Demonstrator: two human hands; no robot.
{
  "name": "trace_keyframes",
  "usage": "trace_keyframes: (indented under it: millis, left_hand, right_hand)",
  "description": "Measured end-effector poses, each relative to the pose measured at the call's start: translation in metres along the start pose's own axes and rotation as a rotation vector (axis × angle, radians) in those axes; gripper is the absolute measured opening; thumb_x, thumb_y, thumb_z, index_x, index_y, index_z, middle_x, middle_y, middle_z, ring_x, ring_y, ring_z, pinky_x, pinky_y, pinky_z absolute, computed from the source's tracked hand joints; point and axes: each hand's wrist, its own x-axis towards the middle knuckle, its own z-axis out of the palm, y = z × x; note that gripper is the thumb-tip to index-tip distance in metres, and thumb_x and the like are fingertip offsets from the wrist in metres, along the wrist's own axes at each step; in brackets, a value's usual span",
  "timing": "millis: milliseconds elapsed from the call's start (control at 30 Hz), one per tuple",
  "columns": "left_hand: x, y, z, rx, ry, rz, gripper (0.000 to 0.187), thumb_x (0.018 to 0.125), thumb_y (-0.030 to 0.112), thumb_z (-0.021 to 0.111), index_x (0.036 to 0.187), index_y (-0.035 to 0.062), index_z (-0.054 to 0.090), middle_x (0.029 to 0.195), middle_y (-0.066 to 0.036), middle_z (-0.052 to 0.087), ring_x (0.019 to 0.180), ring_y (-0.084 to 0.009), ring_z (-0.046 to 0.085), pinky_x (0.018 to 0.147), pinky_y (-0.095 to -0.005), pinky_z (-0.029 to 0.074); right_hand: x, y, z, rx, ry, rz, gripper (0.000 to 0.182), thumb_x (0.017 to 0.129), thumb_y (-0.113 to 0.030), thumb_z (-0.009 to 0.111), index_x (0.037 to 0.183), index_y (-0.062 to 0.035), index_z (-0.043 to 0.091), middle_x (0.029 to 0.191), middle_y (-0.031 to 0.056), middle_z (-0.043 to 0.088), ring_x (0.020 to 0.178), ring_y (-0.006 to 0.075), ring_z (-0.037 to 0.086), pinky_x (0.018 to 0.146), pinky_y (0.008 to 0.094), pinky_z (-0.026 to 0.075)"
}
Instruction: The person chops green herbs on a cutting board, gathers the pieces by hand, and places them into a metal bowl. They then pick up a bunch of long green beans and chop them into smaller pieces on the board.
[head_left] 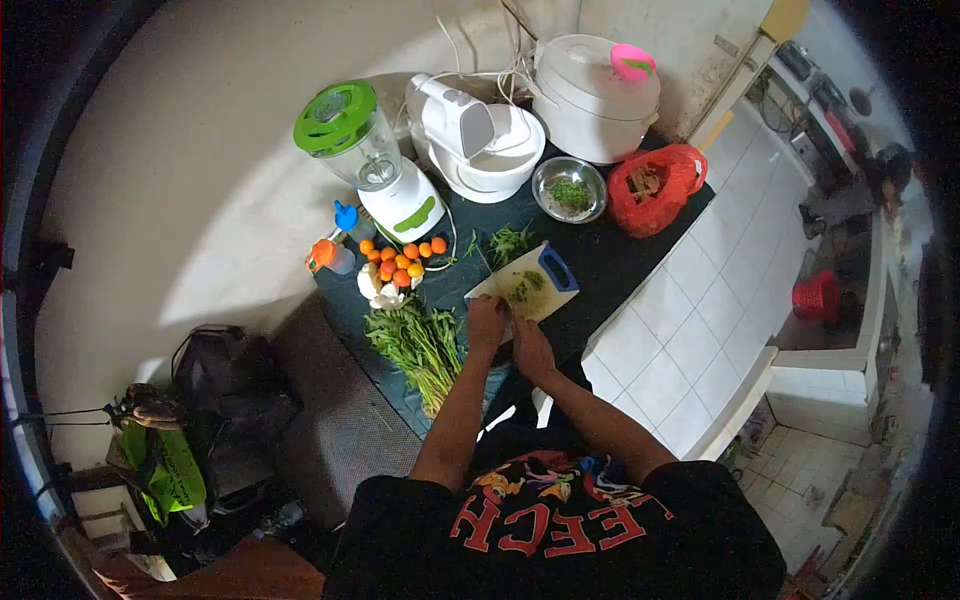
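Observation:
My left hand (pixel 487 320) is closed at the near left edge of a white cutting board (pixel 556 298) with a blue handle. My right hand (pixel 531 348) is closed beside it, at the board's near edge. A small pale sliver shows between the hands, but what the fingers hold is hidden. Chopped greens (pixel 527 288) lie on the middle of the board. Just beyond it sits a small heap of green leaves (pixel 510 243). Left of my left hand lies a large bunch of leafy greens (pixel 413 345), its stems toward me.
Several small orange-red tomatoes (pixel 401 262) and white garlic bulbs (pixel 378 290) lie left. Behind stand a blender (pixel 398 200), a stand mixer (pixel 465 130), a white lidded pot (pixel 590 105), a metal bowl (pixel 541 190) with greens and a red plastic bag (pixel 655 205). Two capped bottles (pixel 338 260) stand at the left edge.

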Motion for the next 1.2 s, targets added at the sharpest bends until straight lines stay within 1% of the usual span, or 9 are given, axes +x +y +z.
trace_keyframes:
  millis: [233,300,400,667,733,967,1033,1100,1200]
  left_hand:
    - [-0.008,-0.005,0.004,0.152,0.038,0.267,0.011,0.087,0.012,0.068,0.088,0.0019,0.069,0.095,-0.016,0.063,0.097,-0.0374,0.06,0.084,-0.049,0.052]
    - [-0.013,-0.003,0.005,0.14,0.073,0.205,0.011,0.086,0.012,0.068,0.089,0.0015,0.07,0.095,-0.016,0.063,0.097,-0.0377,0.06,0.085,-0.0494,0.052]
    - [-0.011,0.002,0.004,0.097,0.093,0.096,0.013,0.086,0.012,0.069,0.092,0.0014,0.072,0.095,-0.017,0.064,0.097,-0.0383,0.06,0.086,-0.0502,0.051]
    - [-0.003,-0.002,0.003,0.085,-0.035,-0.024,0.018,0.087,0.017,0.07,0.099,0.0044,0.076,0.094,-0.019,0.069,0.096,-0.04,0.063,0.089,-0.051,0.051]
    - [-0.002,-0.005,0.009,0.006,-0.061,-0.16,0.018,0.088,0.017,0.07,0.101,0.0068,0.077,0.094,-0.018,0.069,0.098,-0.0395,0.064,0.088,-0.051,0.051]
    - [-0.001,-0.003,0.009,0.124,-0.034,-0.16,0.016,0.087,0.017,0.072,0.095,0.0058,0.078,0.096,-0.016,0.069,0.098,-0.0383,0.064,0.089,-0.0488,0.053]
    - [-0.003,-0.012,0.011,0.054,0.068,-0.024,0.017,0.087,0.018,0.072,0.097,0.0047,0.077,0.096,-0.016,0.069,0.098,-0.0386,0.064,0.089,-0.0483,0.053]
    - [-0.004,-0.011,0.01,0.04,0.051,-0.044,0.017,0.087,0.017,0.071,0.097,0.0042,0.077,0.096,-0.016,0.069,0.098,-0.0394,0.064,0.089,-0.0486,0.052]
    - [-0.012,0.0,0.003,0.031,0.051,-0.044,0.017,0.09,0.015,0.068,0.098,0.0036,0.077,0.095,-0.017,0.069,0.097,-0.0406,0.063,0.09,-0.0498,0.051]
  right_hand:
    - [0.018,0.003,-0.002,0.108,0.078,-0.096,0.051,0.105,-0.015,0.046,0.153,0.0009,0.037,0.129,0.03,0.057,0.112,0.0482,0.062,0.1,0.0555,0.052]
    - [0.006,0.001,-0.004,0.06,0.251,-0.249,0.052,0.104,-0.014,0.047,0.153,0.0004,0.038,0.123,0.0286,0.06,0.109,0.0471,0.063,0.093,0.0554,0.054]
    - [-0.011,-0.004,-0.011,0.105,0.004,0.019,0.044,0.108,-0.017,0.044,0.148,-0.0007,0.048,0.128,0.0331,0.061,0.112,0.0512,0.062,0.096,0.054,0.052]
    - [0.009,-0.002,-0.005,0.093,0.055,-0.036,0.046,0.106,-0.016,0.046,0.15,-0.0024,0.045,0.126,0.0333,0.061,0.112,0.0522,0.062,0.096,0.0549,0.052]
    - [0.011,-0.004,-0.009,0.129,0.09,-0.048,0.046,0.106,-0.016,0.047,0.15,-0.0025,0.045,0.126,0.0333,0.061,0.112,0.0523,0.062,0.096,0.0549,0.052]
    - [-0.011,0.016,0.009,0.08,0.111,-0.089,0.042,0.107,-0.017,0.044,0.147,-0.0016,0.047,0.121,0.0318,0.062,0.107,0.051,0.063,0.094,0.0543,0.052]
    - [-0.007,0.011,0.006,0.09,0.09,-0.068,0.042,0.107,-0.016,0.044,0.146,-0.0011,0.048,0.121,0.031,0.063,0.107,0.0501,0.063,0.094,0.0545,0.052]
    - [-0.004,0.011,0.005,-0.002,0.053,-0.083,0.052,0.104,-0.012,0.043,0.154,0.0005,0.036,0.125,0.0324,0.062,0.111,0.0487,0.065,0.094,0.0515,0.055]
    - [0.015,0.016,0.008,0.056,0.138,-0.182,0.051,0.106,-0.013,0.041,0.155,0.0,0.036,0.124,0.032,0.062,0.111,0.0485,0.065,0.093,0.052,0.056]
